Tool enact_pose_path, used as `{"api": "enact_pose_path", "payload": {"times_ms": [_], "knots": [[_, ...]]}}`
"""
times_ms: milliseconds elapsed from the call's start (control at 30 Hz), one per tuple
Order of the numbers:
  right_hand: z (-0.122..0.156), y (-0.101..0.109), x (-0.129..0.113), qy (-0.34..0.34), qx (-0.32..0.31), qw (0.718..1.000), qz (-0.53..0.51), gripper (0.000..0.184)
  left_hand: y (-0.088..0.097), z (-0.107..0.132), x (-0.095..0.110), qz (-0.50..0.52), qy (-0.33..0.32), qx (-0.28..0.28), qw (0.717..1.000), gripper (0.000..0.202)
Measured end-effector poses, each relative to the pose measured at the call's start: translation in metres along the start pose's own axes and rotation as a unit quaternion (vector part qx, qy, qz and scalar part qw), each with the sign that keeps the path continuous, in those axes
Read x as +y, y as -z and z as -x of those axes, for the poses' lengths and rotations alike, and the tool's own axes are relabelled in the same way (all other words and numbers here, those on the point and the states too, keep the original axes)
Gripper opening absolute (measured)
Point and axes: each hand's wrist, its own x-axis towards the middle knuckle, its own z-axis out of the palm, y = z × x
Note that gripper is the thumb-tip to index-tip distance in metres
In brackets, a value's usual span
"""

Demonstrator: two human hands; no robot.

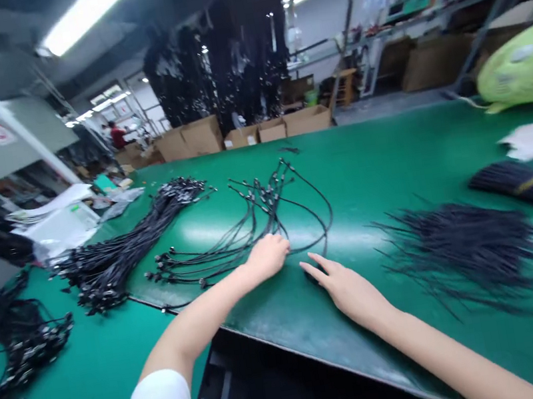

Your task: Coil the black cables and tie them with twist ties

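Observation:
Loose black cables (227, 254) with small connectors at their ends lie fanned out on the green table in front of me. My left hand (269, 255) is closed over the middle of them, its fingertips hidden from view. To its right, my right hand (348, 284) is just above the table with thumb and fingers apart. A small dark patch shows beneath its fingertips, and I cannot make out what it is. A looped cable (326, 217) curves round just beyond this hand.
A thick bundle of black cables (137, 247) lies to the left, with another dark cable pile (20, 339) nearer. At right are a heap of thin black strips (466, 249), a banded black bundle (526, 180) and a light-green fan-like object (523, 68). Cardboard boxes (196, 138) stand behind.

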Motion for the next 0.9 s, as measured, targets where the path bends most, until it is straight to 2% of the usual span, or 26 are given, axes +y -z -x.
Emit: {"api": "enact_pose_path", "payload": {"times_ms": [100,167,267,400,467,567,600,700,800,833,900], "knots": [[-0.014,-0.02,0.014,0.045,0.039,0.998,-0.009,0.033,0.003,0.012,0.007,0.024,0.008,-0.004,1.0,0.031],[-0.016,-0.023,0.017,0.069,0.086,0.994,-0.02,0.029,0.001,0.022,0.019,0.121,0.009,-0.042,0.992,0.034],[-0.013,-0.017,0.013,0.099,0.146,0.984,-0.037,0.031,-0.002,0.037,0.038,0.29,0.049,-0.104,0.95,0.04],[-0.012,-0.001,0.003,0.128,0.169,0.973,-0.095,0.027,0.005,0.054,0.044,0.386,0.096,-0.135,0.907,0.031],[-0.016,0.006,-0.005,0.152,0.163,0.966,-0.131,0.028,0.005,0.061,0.038,0.466,0.105,-0.168,0.863,0.027],[-0.027,0.015,-0.024,0.174,0.111,0.957,-0.204,0.029,-0.004,0.071,0.028,0.603,0.107,-0.215,0.76,0.03],[-0.031,0.016,-0.031,0.174,0.087,0.955,-0.223,0.027,-0.007,0.076,0.025,0.63,0.108,-0.216,0.738,0.03],[-0.046,0.009,-0.035,0.201,0.048,0.953,-0.221,0.019,-0.004,0.099,0.017,0.664,0.142,-0.175,0.714,0.018],[-0.075,-0.014,-0.003,0.215,0.042,0.962,-0.165,0.019,0.024,0.136,0.009,0.718,0.139,-0.137,0.669,0.013],[-0.089,-0.023,0.016,0.189,0.034,0.971,-0.146,0.021,0.035,0.149,0.005,0.742,0.121,-0.125,0.648,0.016],[-0.12,-0.037,0.054,0.082,0.009,0.99,-0.117,0.025,0.055,0.173,-0.004,0.773,0.094,-0.091,0.62,0.023]]}}
